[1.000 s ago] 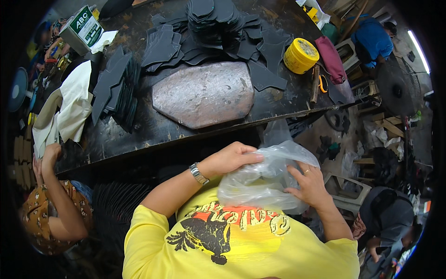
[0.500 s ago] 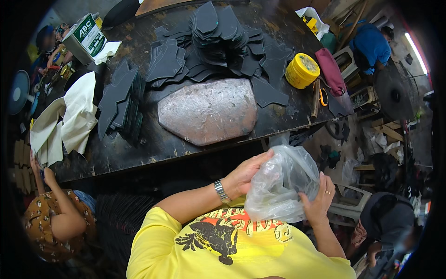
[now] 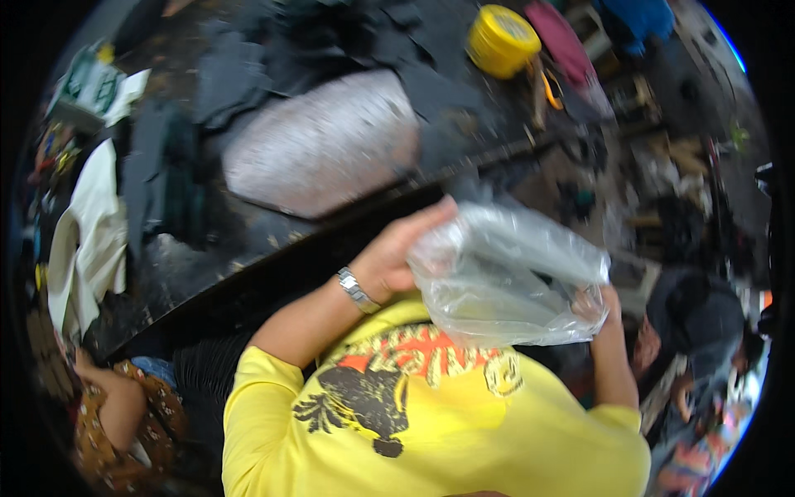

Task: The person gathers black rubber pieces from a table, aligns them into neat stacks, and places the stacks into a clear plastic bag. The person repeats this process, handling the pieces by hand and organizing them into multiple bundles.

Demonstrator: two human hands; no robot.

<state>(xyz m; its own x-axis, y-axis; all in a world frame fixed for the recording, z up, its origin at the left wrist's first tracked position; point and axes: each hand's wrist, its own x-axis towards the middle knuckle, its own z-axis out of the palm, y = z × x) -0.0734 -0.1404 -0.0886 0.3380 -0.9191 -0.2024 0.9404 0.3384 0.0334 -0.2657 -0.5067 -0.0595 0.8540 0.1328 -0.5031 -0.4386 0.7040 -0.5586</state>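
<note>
In front of my chest I hold a clear plastic bag, spread wide with its mouth gaping to the right. My left hand grips its left side, the thumb along the upper edge and the other fingers partly behind the film. At the bag's right end is my right hand, its curled fingers seen blurrily through the plastic. What the bag contains, if anything, cannot be made out. Beyond it, on the dark table, lies a flat greyish metal slab.
Dark cut sheets lie in stacks behind and left of the slab. A yellow tub, orange-handled scissors and a maroon cloth item sit at the right. White cloth drapes the left end, near another person's arm.
The bunched bag has been opened out wider. My right hand has moved up and right, to the bag's mouth. The view has shifted, so the table appears higher and more tilted.
</note>
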